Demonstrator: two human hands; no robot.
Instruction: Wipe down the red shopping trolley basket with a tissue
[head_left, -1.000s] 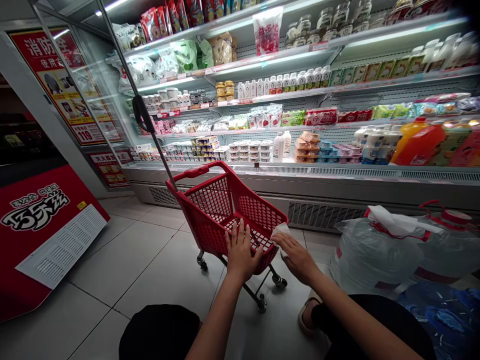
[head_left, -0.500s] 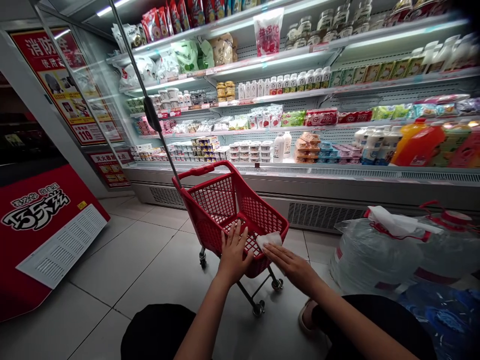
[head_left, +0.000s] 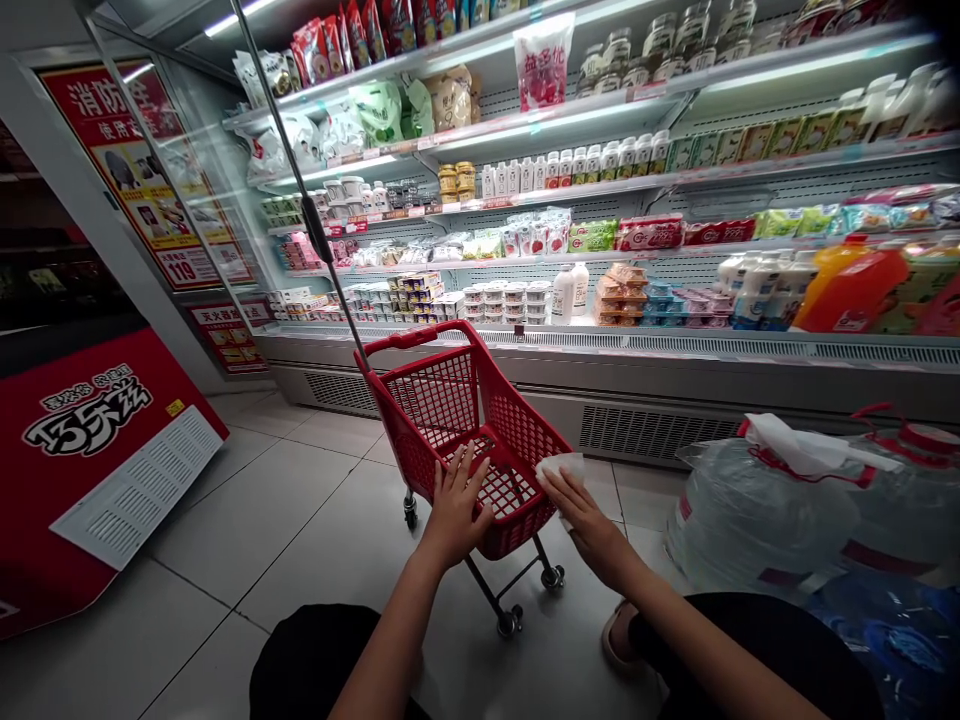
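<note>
A small red shopping cart (head_left: 491,412) with lattice walls and a tall pole stands on the tiles in front of me. My left hand (head_left: 456,510) lies on its near left rim with the fingers stretched out and spread. My right hand (head_left: 585,520) is at the near right corner and presses a white wipe (head_left: 560,465) against the rim there. The wipe sticks out beyond the fingertips, and part of it is hidden beneath them. Inside the basket only the red lattice floor shows.
An open refrigerated shelf (head_left: 750,358) with dairy goods runs behind the cart. At the right stand large water bottles (head_left: 765,510) in clear plastic. A red freezer (head_left: 180,420) is at the left. The cart's wheels (head_left: 510,622) rest on pale floor tiles (head_left: 277,520).
My right hand has slid the wipe a little to the right and farther along the cart's right rim. My left hand has shifted slightly left, still on the cart. The view has moved a little.
</note>
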